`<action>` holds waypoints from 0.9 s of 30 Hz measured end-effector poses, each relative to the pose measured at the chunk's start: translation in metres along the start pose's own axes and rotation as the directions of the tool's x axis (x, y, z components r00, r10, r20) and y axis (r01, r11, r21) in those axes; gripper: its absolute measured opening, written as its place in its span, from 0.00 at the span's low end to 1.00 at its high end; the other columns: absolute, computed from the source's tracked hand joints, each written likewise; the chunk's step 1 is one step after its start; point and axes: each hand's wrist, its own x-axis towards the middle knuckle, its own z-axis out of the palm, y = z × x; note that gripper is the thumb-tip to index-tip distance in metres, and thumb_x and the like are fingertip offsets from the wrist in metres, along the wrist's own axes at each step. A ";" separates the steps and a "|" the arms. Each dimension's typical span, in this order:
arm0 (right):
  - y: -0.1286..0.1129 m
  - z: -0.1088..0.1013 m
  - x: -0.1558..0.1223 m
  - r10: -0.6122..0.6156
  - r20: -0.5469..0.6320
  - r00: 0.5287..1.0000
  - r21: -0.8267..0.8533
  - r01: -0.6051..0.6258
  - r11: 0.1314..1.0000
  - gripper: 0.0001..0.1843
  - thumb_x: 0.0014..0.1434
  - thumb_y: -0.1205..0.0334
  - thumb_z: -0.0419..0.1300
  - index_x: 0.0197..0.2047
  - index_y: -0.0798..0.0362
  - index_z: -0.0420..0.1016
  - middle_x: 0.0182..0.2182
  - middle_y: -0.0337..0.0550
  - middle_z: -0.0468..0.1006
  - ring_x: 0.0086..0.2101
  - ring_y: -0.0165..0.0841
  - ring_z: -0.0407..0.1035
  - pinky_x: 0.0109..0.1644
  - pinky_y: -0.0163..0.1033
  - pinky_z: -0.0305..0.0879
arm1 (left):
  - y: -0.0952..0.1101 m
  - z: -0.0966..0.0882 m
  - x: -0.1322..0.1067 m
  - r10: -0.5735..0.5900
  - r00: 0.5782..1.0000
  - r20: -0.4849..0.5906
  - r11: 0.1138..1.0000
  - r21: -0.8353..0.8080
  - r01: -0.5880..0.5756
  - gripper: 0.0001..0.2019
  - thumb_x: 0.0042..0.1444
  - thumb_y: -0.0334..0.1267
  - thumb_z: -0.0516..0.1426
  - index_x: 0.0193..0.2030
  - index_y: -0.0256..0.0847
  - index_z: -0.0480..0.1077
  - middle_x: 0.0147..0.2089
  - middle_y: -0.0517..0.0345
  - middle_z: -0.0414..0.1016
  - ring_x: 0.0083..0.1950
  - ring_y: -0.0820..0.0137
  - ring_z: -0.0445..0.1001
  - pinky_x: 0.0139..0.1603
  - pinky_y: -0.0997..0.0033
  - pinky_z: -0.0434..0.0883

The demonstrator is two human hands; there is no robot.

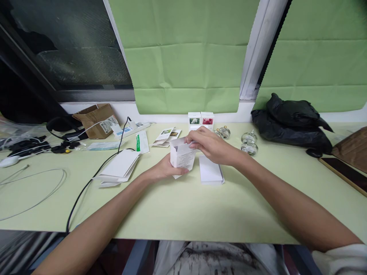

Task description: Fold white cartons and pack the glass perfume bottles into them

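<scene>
A small white carton (182, 157) with fine print on its side is held above the table, its top end open. My left hand (165, 167) grips it around the lower part, thumb across the printed face. At the upper edge, the fingers of my right hand (210, 144) pinch the carton's top flap. Just below that hand lies a stack of white paper pieces (211, 171). Two upright boxes with flower pictures, a white-flower box (194, 119) and a red-flower box (207, 119), stand behind, partly hidden by my right hand.
Flat white cartons (122, 165) lie left, near a black cable (83, 191). Picture cards (166, 136) and a green-white packet (142, 142) sit behind. Clear glass ornaments (249, 142), a black plastic bag (292, 120) and a phone (345, 173) are right; a cardboard box (94, 120) is back left.
</scene>
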 end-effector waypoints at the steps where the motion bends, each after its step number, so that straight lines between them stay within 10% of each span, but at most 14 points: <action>1: 0.000 0.000 0.000 -0.004 0.006 1.000 0.001 0.004 1.000 0.08 0.76 0.64 0.50 0.47 0.46 0.70 0.50 0.47 0.78 0.50 0.45 0.66 0.50 0.49 0.67 | 0.001 0.000 0.000 -0.002 1.000 0.006 1.000 0.004 0.002 0.35 0.51 0.46 0.73 0.62 0.41 0.68 0.53 0.50 0.78 0.50 0.59 0.76 0.48 0.63 0.74; 9: 0.002 -0.011 -0.001 0.005 -0.002 1.000 0.038 -0.005 0.999 0.07 0.75 0.64 0.52 0.49 0.46 0.70 0.50 0.46 0.79 0.50 0.44 0.69 0.49 0.47 0.66 | -0.001 -0.003 0.000 0.080 0.994 0.073 0.995 -0.065 -0.075 0.53 0.45 0.63 0.73 0.72 0.40 0.62 0.69 0.39 0.71 0.67 0.45 0.71 0.63 0.50 0.72; 15: 0.001 -0.019 -0.001 0.032 -0.022 0.999 0.127 -0.029 0.991 0.06 0.75 0.61 0.52 0.50 0.46 0.69 0.50 0.45 0.80 0.46 0.41 0.71 0.48 0.45 0.65 | -0.007 0.001 0.004 0.125 0.992 0.026 0.950 -0.290 -0.112 0.50 0.60 0.79 0.38 0.79 0.48 0.56 0.79 0.44 0.59 0.77 0.46 0.62 0.71 0.49 0.66; 27: 0.006 -0.014 0.000 0.047 0.023 0.999 0.404 -0.052 0.913 0.13 0.66 0.57 0.66 0.54 0.47 0.79 0.51 0.45 0.82 0.50 0.41 0.75 0.56 0.47 0.70 | 0.000 -0.004 0.000 0.001 0.991 0.134 0.941 -0.335 0.044 0.48 0.57 0.78 0.53 0.75 0.49 0.63 0.74 0.44 0.68 0.71 0.48 0.69 0.63 0.54 0.72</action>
